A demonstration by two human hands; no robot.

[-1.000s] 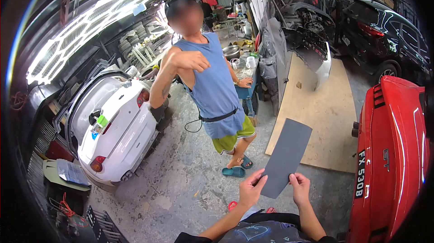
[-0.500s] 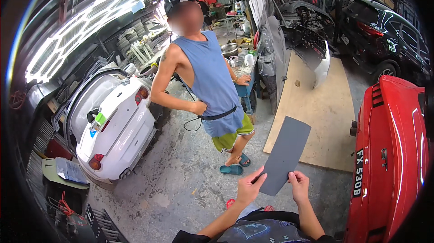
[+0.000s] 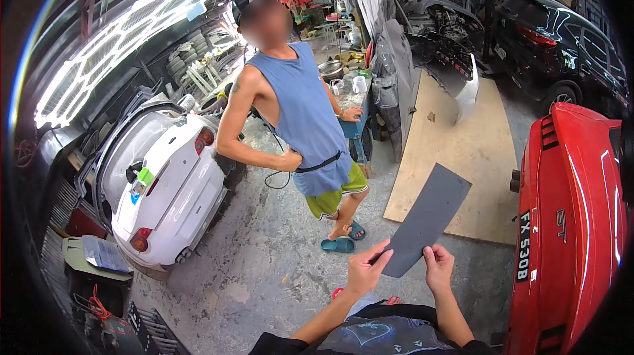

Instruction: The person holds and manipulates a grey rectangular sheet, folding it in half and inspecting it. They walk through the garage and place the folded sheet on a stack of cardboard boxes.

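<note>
A flat, dark grey rectangular sheet [image 3: 429, 216], which looks like sandpaper, is held out in front of my body, its far end slanting to the right. My left hand [image 3: 365, 269] pinches the near left corner between thumb and fingers. At the near right edge, my right hand [image 3: 438, 269] grips it with the thumb on top; the fingers behind are partly hidden. The sheet's far end overlaps my view of a plywood board [image 3: 456, 150] on the floor.
Ahead stands a person in a blue sleeveless top [image 3: 297, 110], one hand on a blue workbench [image 3: 356, 132]. A white car body [image 3: 168, 186] is at left, a red car [image 3: 568, 223] close at right. Farther back are a black car [image 3: 561, 44] and a white curved panel [image 3: 469, 94].
The sheet's far end has swung to the right, tilting it more. Both hands keep their hold. The other person has barely moved.
</note>
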